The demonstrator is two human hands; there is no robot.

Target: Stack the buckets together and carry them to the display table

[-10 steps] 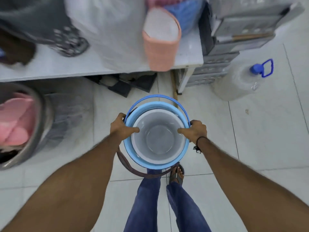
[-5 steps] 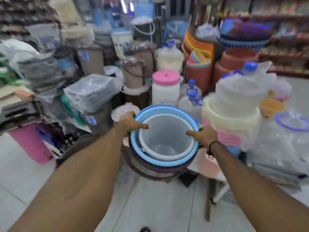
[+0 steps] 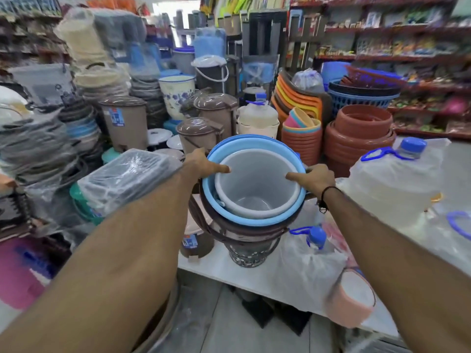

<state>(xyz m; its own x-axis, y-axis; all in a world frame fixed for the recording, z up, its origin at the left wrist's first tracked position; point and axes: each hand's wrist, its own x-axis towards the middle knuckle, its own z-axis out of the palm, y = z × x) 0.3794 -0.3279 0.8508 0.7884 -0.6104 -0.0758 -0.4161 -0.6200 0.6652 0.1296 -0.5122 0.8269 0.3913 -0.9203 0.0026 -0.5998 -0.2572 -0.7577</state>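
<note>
While both hands clamp opposite rims, nested bucket stack (image 3: 254, 184) (grey inside light blue inside brown) held above white display table (image 3: 219, 270), left hand (image 3: 201, 165) and right hand (image 3: 314, 178) thumbs hooked inside, capped water jug (image 3: 309, 263) just right of stack.
</note>
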